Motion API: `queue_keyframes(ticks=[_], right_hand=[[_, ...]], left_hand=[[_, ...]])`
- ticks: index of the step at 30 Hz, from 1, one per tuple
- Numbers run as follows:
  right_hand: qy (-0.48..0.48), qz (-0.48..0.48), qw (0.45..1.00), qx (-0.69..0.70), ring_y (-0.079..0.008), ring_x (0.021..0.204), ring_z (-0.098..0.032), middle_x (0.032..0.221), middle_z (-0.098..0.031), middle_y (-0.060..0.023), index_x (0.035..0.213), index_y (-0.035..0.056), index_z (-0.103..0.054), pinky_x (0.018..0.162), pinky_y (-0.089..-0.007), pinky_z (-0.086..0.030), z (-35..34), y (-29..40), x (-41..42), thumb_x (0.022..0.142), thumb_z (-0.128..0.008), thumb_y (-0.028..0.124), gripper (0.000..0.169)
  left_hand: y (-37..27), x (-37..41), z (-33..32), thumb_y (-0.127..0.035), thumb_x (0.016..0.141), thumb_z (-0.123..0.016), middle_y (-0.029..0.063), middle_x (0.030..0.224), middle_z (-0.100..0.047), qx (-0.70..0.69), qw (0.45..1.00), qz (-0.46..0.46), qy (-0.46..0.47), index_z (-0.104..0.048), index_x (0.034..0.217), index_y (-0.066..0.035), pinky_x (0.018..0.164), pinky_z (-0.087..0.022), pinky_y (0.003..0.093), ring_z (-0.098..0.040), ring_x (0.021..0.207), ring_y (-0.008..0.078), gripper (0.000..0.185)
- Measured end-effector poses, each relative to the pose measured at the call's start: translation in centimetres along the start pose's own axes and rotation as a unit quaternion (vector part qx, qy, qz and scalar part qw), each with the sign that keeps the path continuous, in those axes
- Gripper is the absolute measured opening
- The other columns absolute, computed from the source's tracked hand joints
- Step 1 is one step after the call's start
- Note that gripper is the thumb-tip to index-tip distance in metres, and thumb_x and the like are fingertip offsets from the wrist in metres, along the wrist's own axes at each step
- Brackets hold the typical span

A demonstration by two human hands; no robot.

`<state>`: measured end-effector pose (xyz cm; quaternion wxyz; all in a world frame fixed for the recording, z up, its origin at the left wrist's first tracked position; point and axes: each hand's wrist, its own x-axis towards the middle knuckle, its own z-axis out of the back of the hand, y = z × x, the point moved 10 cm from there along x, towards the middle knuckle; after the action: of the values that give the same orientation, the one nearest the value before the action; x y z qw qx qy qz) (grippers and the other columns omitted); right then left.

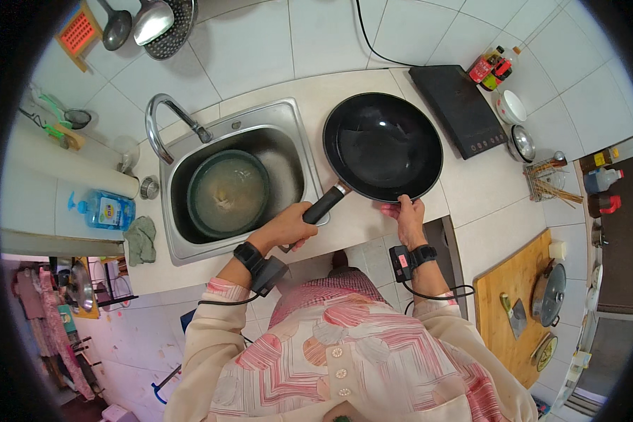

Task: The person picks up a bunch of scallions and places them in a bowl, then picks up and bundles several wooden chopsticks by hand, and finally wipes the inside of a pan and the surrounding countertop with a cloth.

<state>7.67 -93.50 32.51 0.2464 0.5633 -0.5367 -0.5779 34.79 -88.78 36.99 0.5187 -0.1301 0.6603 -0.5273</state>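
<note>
A black frying pan (pixel 382 147) with a glossy dark inside is between my hands, over the counter to the right of the sink. My left hand (pixel 293 224) is closed around its black handle, near the handle's end. With thumb and fingers, my right hand (pixel 407 213) pinches the pan's near rim. Beside the pan, a steel sink (pixel 285 163) holds a dark green basin (pixel 192 211) of cloudy water with some pale bits in it. Above the basin arches a chrome faucet (pixel 161 126). Whether the pan touches the counter cannot be made out.
A black induction cooktop (pixel 459 111) lies right of the pan, with sauce bottles (pixel 493 68) and bowls (pixel 511 107) behind it. On the right, a wooden cutting board (pixel 498 285) carries a cleaver (pixel 517 319) and a lidded pot (pixel 551 295). A blue soap bottle (pixel 108 211) stands left.
</note>
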Motion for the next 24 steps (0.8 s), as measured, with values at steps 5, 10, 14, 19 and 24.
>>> queue_keyframes(ticks=[5,10,14,19,24], right_hand=[[0.030,0.016,0.999,-0.008,-0.0262,0.073,-0.068,0.091,-0.064,-0.0176,0.098,-0.0080,-0.053,0.065,-0.0333,-0.057,0.0,-2.3,0.7,0.090,-0.048,0.009,0.019],[0.103,-0.031,0.993,-0.056,-0.0254,0.082,-0.068,0.094,-0.068,-0.0162,0.112,-0.0053,-0.057,0.071,-0.0317,-0.054,-1.2,-1.3,-1.9,0.098,-0.047,0.037,0.046],[0.053,-0.071,0.984,-0.155,-0.0196,0.075,-0.062,0.093,-0.063,-0.0133,0.126,-0.0010,-0.046,0.062,-0.0302,-0.050,1.7,-2.8,-3.2,0.094,-0.051,0.049,0.059],[0.109,-0.106,0.956,-0.252,-0.0168,0.064,-0.062,0.083,-0.066,-0.0120,0.120,0.0018,-0.053,0.053,-0.0271,-0.051,3.0,-3.9,-7.5,0.095,-0.054,0.039,0.045],[0.128,-0.098,0.942,-0.293,-0.0165,0.065,-0.063,0.084,-0.067,-0.0109,0.117,0.0023,-0.056,0.057,-0.0276,-0.051,-2.2,-2.6,-12.0,0.096,-0.054,0.029,0.034]], left_hand=[[0.7,0.3,1.6,-0.028,0.086,-0.064,0.0043,0.063,-0.055,-0.004,1.000,-0.011,-0.007,-0.056,0.107,0.002,0.043,-0.043,0.0262,-0.055,0.051,0.0110,0.038],[4.4,-4.2,9.9,-0.028,0.089,-0.063,0.0079,0.082,-0.064,-0.142,0.967,-0.108,-0.182,-0.059,0.116,0.001,0.060,-0.052,0.0268,-0.062,0.068,0.0133,0.040],[17.0,-15.2,22.7,-0.017,0.089,-0.062,0.0092,0.080,-0.063,-0.217,0.846,-0.070,-0.482,-0.057,0.114,-0.001,0.056,-0.052,0.0287,-0.061,0.064,0.0152,0.030],[29.0,-33.3,31.1,-0.024,0.085,-0.067,0.0125,0.084,-0.064,0.052,0.658,0.075,-0.747,-0.060,0.109,-0.001,0.067,-0.052,0.0368,-0.062,0.074,0.0243,0.034],[29.8,-33.6,33.5,-0.023,0.083,-0.065,0.0168,0.087,-0.065,0.272,0.645,0.176,-0.692,-0.064,0.100,-0.002,0.079,-0.048,0.0416,-0.061,0.085,0.0342,0.027]])
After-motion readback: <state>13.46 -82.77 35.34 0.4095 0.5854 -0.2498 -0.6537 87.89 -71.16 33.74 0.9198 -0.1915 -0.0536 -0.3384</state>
